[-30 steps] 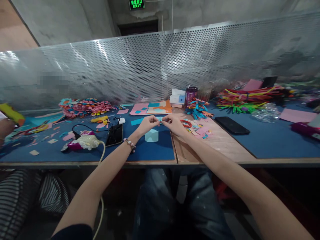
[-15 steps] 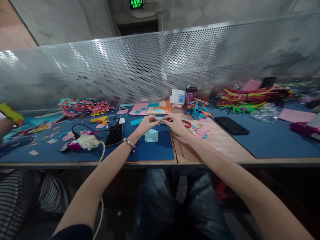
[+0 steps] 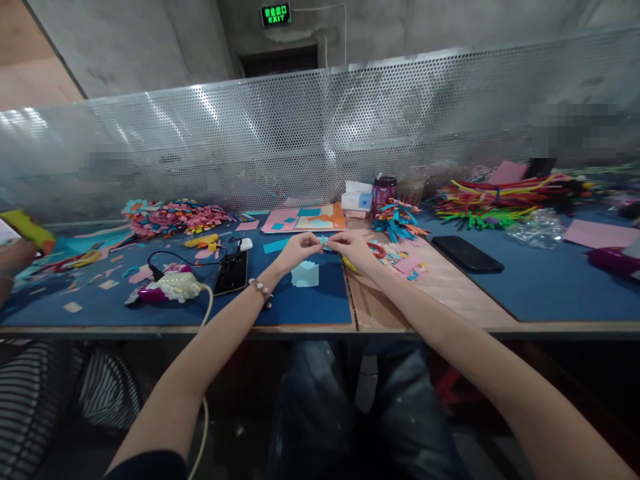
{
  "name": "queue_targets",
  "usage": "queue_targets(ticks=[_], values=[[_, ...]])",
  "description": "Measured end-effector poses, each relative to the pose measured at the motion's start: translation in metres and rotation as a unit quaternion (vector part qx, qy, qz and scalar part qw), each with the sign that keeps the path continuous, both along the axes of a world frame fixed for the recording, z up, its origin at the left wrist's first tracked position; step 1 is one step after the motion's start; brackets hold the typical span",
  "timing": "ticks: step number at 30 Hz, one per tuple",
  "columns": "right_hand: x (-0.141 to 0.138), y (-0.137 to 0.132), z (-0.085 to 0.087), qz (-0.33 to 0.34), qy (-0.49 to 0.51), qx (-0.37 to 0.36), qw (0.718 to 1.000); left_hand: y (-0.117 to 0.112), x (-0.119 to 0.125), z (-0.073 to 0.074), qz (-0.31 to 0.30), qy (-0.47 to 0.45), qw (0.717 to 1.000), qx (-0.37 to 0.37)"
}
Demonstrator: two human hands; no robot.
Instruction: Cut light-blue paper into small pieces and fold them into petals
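Note:
My left hand and my right hand meet above the blue mat, fingers pinched together. Between them they grip a small light-blue paper piece. A beaded bracelet sits on my left wrist. Just below the hands lies a pale blue folded paper square on the mat. Red-handled scissors lie right behind my right hand, partly hidden by it.
A glue gun with its cord and a phone lie left of the hands; another phone lies to the right. Coloured paper sheets, cut paper flowers, a tissue box, a dark cup and pipe cleaners line the perforated screen. Another person's hand is at far left.
The hands stay pinched on the blue piece and have shifted only slightly; the view has tilted a little.

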State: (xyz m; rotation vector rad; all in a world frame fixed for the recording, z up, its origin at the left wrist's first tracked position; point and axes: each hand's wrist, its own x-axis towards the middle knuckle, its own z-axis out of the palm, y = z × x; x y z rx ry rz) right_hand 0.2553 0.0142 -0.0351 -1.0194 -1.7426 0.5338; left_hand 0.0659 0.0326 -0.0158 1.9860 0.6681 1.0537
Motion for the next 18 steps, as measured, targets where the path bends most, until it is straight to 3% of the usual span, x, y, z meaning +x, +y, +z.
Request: queue_targets(ticks=[18], values=[[0.0003, -0.0036, 0.0016, 0.032, 0.037, -0.018, 0.999, -0.0033, -0.0012, 0.0044, -0.015, 0.026, 0.999, -0.026]])
